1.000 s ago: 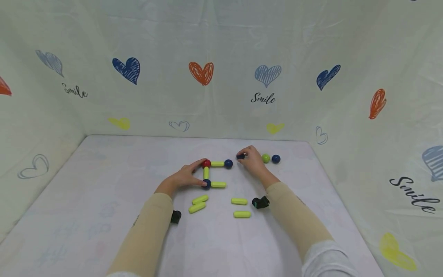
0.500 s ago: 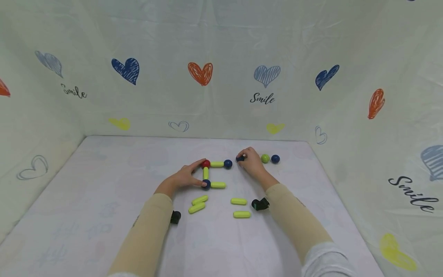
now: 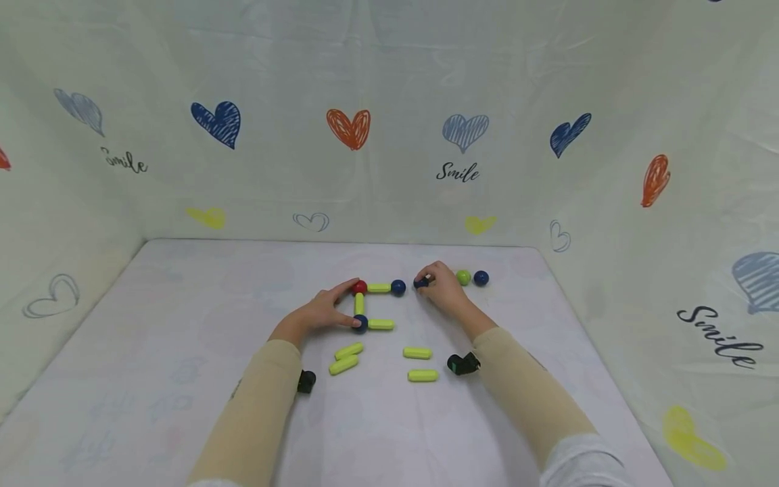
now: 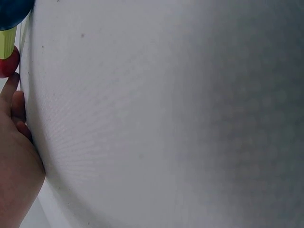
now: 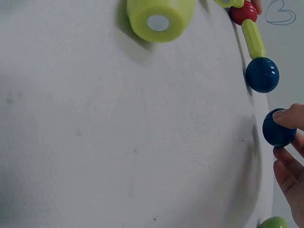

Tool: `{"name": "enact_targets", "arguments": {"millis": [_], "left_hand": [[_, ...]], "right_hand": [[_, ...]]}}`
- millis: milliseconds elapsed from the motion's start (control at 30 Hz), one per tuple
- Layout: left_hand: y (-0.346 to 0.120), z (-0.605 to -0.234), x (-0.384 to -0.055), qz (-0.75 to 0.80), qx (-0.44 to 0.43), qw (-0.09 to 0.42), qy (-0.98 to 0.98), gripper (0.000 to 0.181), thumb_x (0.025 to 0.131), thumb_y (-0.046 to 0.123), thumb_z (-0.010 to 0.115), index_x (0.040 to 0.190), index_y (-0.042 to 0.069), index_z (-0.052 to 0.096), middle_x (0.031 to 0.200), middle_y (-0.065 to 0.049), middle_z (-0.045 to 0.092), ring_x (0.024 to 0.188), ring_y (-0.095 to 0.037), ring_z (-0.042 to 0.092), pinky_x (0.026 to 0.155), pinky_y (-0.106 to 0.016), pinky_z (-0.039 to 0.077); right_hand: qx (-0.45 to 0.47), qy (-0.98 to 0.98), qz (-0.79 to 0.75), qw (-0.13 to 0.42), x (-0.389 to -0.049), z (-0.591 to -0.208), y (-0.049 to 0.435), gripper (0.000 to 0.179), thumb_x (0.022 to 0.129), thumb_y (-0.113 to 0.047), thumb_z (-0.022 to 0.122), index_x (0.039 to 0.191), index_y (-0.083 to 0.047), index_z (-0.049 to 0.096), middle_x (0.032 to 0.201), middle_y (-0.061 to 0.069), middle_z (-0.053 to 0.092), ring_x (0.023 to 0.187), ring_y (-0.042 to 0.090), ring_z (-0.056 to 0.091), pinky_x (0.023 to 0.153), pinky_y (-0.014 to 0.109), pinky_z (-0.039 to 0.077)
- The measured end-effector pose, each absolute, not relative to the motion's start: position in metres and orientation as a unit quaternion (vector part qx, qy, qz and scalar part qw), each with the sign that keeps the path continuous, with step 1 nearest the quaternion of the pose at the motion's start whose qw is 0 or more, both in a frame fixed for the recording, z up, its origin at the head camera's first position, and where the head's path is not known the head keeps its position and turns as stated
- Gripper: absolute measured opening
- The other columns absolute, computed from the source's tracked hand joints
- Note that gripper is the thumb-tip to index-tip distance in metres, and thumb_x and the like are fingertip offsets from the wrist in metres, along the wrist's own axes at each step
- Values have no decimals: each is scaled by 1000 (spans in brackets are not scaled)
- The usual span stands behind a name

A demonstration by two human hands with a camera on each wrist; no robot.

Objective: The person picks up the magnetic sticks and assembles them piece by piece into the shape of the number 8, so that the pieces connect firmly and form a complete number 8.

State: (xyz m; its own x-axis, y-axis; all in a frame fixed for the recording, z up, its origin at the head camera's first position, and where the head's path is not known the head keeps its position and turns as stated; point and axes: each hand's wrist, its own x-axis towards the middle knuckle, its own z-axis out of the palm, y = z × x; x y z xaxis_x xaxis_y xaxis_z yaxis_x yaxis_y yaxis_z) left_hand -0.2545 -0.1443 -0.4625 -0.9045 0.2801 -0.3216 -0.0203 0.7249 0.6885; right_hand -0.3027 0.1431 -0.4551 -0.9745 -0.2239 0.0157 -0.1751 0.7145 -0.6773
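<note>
My left hand [image 3: 319, 312] spreads along a joined piece of balls and sticks. Its index finger touches the red ball [image 3: 360, 287]; its thumb rests on the near blue ball [image 3: 360, 323]. A yellow-green stick [image 3: 360, 304] links these two. From the red ball another stick [image 3: 379, 288] leads to a far blue ball [image 3: 398, 288], and a lower stick [image 3: 381, 325] extends right from the near ball. Just right of the far ball, my right hand [image 3: 444, 289] pinches a separate blue ball [image 5: 277, 129] between thumb and fingers, with a gap between the two balls.
A green ball [image 3: 463, 277] and a blue ball [image 3: 481, 278] lie right of the right hand. Nearer me are loose sticks: two at left [image 3: 345, 357], one [image 3: 416, 353] and another [image 3: 422, 375] at right. Black wrist cameras [image 3: 464, 364] sit low over the white table.
My right hand has brought the pinched blue ball slightly toward me, nearly level with the far blue ball. The left hand keeps its place on the joined piece.
</note>
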Motion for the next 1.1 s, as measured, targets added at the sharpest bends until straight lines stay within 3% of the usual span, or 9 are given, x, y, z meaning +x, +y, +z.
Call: {"name": "enact_targets", "arguments": {"millis": [1100], "left_hand": [[-144, -464, -256, 360, 75, 206, 907, 99, 78, 44, 80, 156, 33, 21, 159, -12, 23, 142, -41, 18, 107, -66, 22]], "right_hand": [[-224, 894, -386, 47, -255, -453, 137, 21, 80, 3, 76, 97, -9, 72, 102, 3, 57, 96, 22, 54, 84, 36, 50]]}}
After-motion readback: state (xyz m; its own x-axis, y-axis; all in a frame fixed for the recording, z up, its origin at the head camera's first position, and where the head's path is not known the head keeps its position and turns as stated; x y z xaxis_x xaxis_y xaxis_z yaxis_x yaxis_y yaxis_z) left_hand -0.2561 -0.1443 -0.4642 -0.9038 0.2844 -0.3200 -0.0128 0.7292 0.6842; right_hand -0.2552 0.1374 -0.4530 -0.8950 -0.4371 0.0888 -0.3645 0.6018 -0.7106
